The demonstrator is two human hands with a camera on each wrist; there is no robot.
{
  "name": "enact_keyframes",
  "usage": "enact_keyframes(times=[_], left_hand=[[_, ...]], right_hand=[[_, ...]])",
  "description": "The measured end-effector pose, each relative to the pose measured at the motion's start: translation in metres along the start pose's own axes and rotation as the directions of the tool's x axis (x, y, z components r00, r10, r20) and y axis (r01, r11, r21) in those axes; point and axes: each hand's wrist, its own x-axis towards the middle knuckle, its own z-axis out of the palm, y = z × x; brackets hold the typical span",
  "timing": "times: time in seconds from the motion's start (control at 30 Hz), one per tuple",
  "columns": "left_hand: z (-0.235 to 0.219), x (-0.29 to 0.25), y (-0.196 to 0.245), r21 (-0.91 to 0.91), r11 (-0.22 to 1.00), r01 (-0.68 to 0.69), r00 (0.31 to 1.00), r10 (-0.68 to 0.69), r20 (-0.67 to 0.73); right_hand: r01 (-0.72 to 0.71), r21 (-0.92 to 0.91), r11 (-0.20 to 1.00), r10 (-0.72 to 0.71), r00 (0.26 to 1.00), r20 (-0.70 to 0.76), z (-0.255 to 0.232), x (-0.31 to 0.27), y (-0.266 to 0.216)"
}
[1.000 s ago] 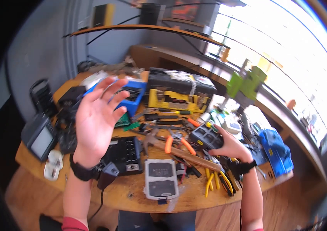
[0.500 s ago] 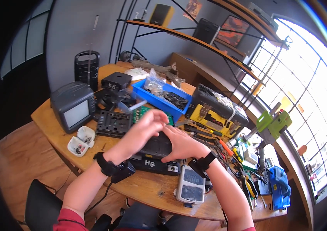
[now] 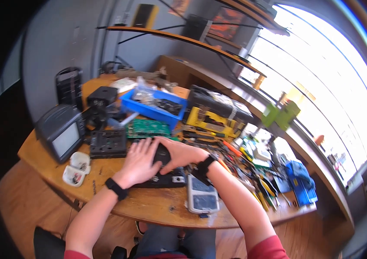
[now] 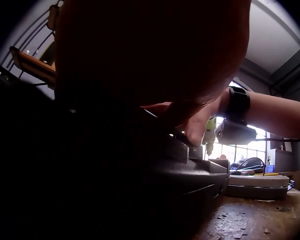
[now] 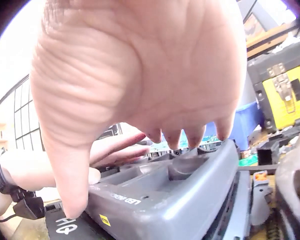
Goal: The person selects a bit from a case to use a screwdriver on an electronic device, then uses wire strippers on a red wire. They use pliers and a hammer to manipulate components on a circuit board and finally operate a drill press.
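My right hand (image 3: 181,154) grips a grey plastic housing (image 5: 160,210) with moulded hollows and a small yellow label. Its thumb lies along the near side and its fingertips reach the far edge. Underneath is a black case (image 5: 65,229) with white "HQ" lettering. My left hand (image 3: 136,166) rests on the housing's left part, its fingers straight and its thumb tip at the near edge. The left wrist view is mostly dark behind that hand. A green circuit board (image 3: 149,128) lies just beyond the fingers.
A small monitor (image 3: 60,134) and an open white box (image 3: 79,163) stand to the left. Behind are a blue bin (image 3: 149,108) and a black-yellow toolbox (image 3: 218,114). A clear-lidded organiser (image 3: 203,196) sits right of the case; pliers (image 3: 266,187) and other tools crowd beyond it.
My right hand has carried the grey housing from among the tools leftward onto the black case. My left hand, raised earlier, has come down onto the housing's left part.
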Motion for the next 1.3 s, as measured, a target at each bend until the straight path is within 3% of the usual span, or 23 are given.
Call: enact_keyframes(times=[0.07, 0.13, 0.23, 0.33, 0.47, 0.57, 0.7, 0.83, 0.97, 1.13, 1.23, 1.3], left_hand=[[-0.006, 0.001, 0.003, 0.036, 0.998, 0.048, 0.996, -0.051, 0.077], [-0.001, 0.001, 0.000, 0.009, 0.999, 0.045, 0.998, -0.045, 0.043], [-0.003, 0.004, -0.002, 0.020, 0.998, 0.064, 0.991, -0.066, 0.114], [-0.005, 0.006, -0.002, 0.024, 0.996, 0.084, 0.984, -0.086, 0.155], [-0.014, 0.007, 0.006, 0.058, 0.990, 0.126, 0.966, -0.135, 0.218], [-0.013, 0.007, 0.005, 0.065, 0.990, 0.124, 0.969, -0.135, 0.206], [-0.006, 0.010, -0.004, 0.043, 0.992, 0.119, 0.976, -0.125, 0.179], [-0.008, 0.011, -0.006, 0.016, 0.993, 0.117, 0.974, -0.118, 0.191], [-0.012, 0.011, -0.001, 0.008, 0.994, 0.110, 0.968, -0.109, 0.224], [-0.010, 0.011, 0.014, 0.033, 0.997, 0.076, 0.969, -0.081, 0.231], [-0.011, 0.008, 0.019, 0.046, 0.995, 0.091, 0.970, -0.099, 0.223], [-0.010, 0.005, 0.020, 0.044, 0.996, 0.071, 0.982, -0.078, 0.171]], right_hand=[[-0.071, 0.103, 0.992, 0.076, 0.996, -0.040, -0.015, -0.022, -0.014], [-0.133, 0.157, 0.979, 0.157, 0.975, -0.154, -0.027, -0.051, -0.001], [-0.352, -0.032, 0.935, 0.332, 0.906, -0.263, -0.069, -0.124, 0.010], [-0.635, -0.164, 0.755, 0.517, 0.731, -0.446, -0.092, -0.222, 0.036], [-0.860, -0.130, 0.493, 0.779, 0.504, -0.373, -0.091, -0.346, 0.077], [-0.932, -0.038, 0.361, 0.885, 0.355, -0.302, -0.063, -0.390, 0.072], [-0.937, 0.053, 0.345, 0.904, 0.316, -0.288, -0.031, -0.403, 0.074], [-0.960, -0.055, 0.276, 0.842, 0.269, -0.467, -0.015, -0.395, 0.067], [-0.965, -0.159, 0.207, 0.796, 0.261, -0.547, -0.011, -0.386, 0.065], [-0.975, -0.130, 0.182, 0.880, 0.220, -0.421, -0.026, -0.377, 0.065], [-0.949, -0.214, 0.230, 0.849, 0.303, -0.433, -0.028, -0.379, 0.072], [-0.927, -0.224, 0.302, 0.754, 0.376, -0.539, -0.027, -0.375, 0.070]])
